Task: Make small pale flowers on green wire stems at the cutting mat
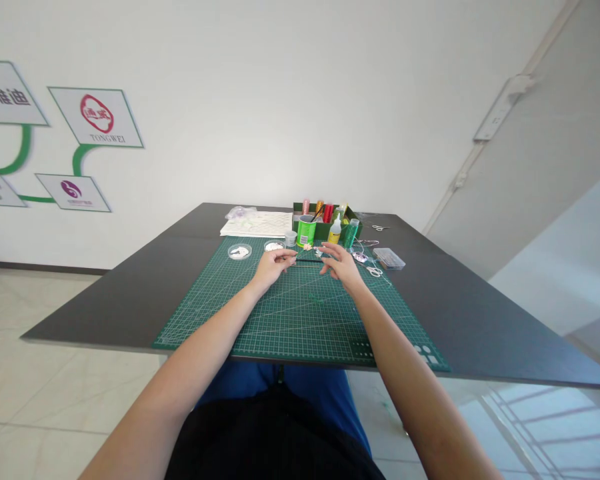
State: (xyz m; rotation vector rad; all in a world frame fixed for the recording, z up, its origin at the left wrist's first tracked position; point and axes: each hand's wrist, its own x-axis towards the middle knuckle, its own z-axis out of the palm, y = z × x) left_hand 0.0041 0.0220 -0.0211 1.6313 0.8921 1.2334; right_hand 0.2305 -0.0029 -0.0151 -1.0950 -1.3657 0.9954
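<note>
My left hand (276,265) is closed in a pinch over the cutting mat (290,320), holding a small flower (307,247) by its thin green stem. The flower's pale pink head points toward my right. Across from it, my right hand (341,263) hangs with thumb and fingers apart and nothing visible between them. A small whitish item (319,253) shows just left of the right fingertips; its kind is too small to make out. A dark thin bar (308,260) lies on the mat between both hands.
Behind the hands stand a green tin (307,232), a glue bottle (335,231) and a green box (322,231) of thread spools. White dishes (240,252) sit left, with white sheets (260,223) behind. Scissors (375,271) and a clear plastic case (389,259) lie right.
</note>
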